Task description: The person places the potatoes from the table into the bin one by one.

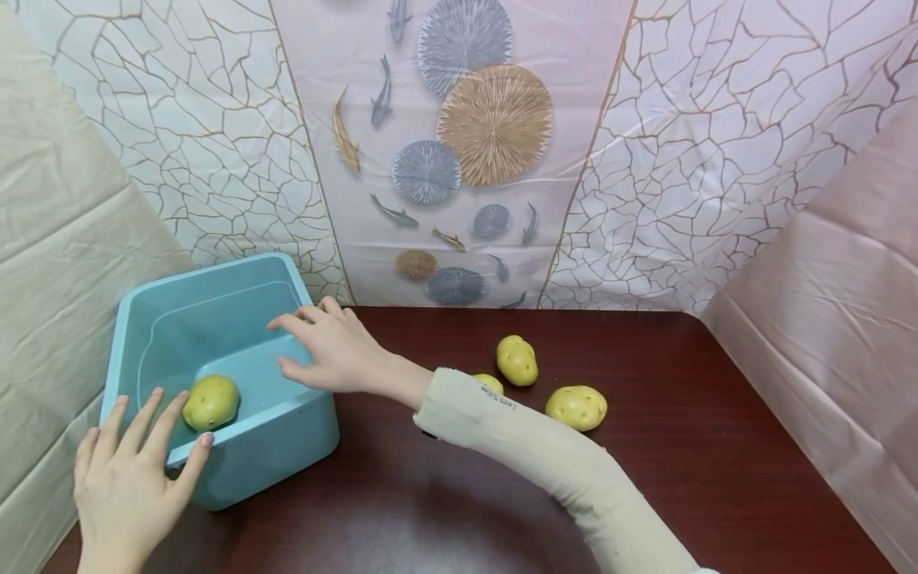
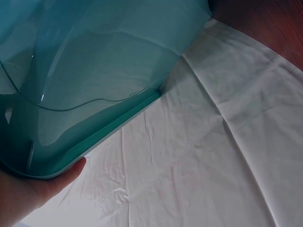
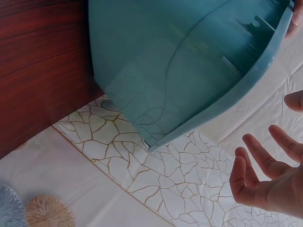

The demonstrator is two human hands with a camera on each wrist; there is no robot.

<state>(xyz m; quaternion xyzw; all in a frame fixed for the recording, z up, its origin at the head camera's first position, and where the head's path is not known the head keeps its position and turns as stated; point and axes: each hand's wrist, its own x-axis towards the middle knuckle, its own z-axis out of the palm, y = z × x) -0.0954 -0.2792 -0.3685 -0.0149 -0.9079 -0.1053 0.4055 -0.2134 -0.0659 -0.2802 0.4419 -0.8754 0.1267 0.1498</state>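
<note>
Potato in tub [image 1: 210, 402]: sat on the floor at about 7 o'clock from the tub's middle; near round from above, long axis hard to call. (12 = away from the wearer, head view.)
Tub [image 1: 276, 454]: stood between 9 and 10 o'clock on the table [image 1: 402, 510].
Left hand [image 1: 129, 478]: at the tub's 7 to 8 o'clock rim, fingers straight and spread, thumb tip at the rim; no potato held. Couldn't tell if it pressed down.
Right hand [image 1: 333, 351]: over the 3 o'clock rim, fingers bent, wide thumb gap, nothing in it.
Key relation: tub potato lay at 8 o'clock from the right hand, 1 to 2 from the left; left fingertips were nearer. Table potatoes were nearer the right hand.
Far potato [image 1: 517, 360]: 3 o'clock from right hand, long axis 11 to 5.
Rightmost potato [image 1: 577, 408]: between 3 and 4 o'clock, axis roughly 9 to 3.
Third potato [image 1: 489, 383]: partly hidden by the sleeve [image 1: 516, 434]; axis unreadable.
Backdrop [image 1: 631, 199]: patterned cloth at 12.
</note>
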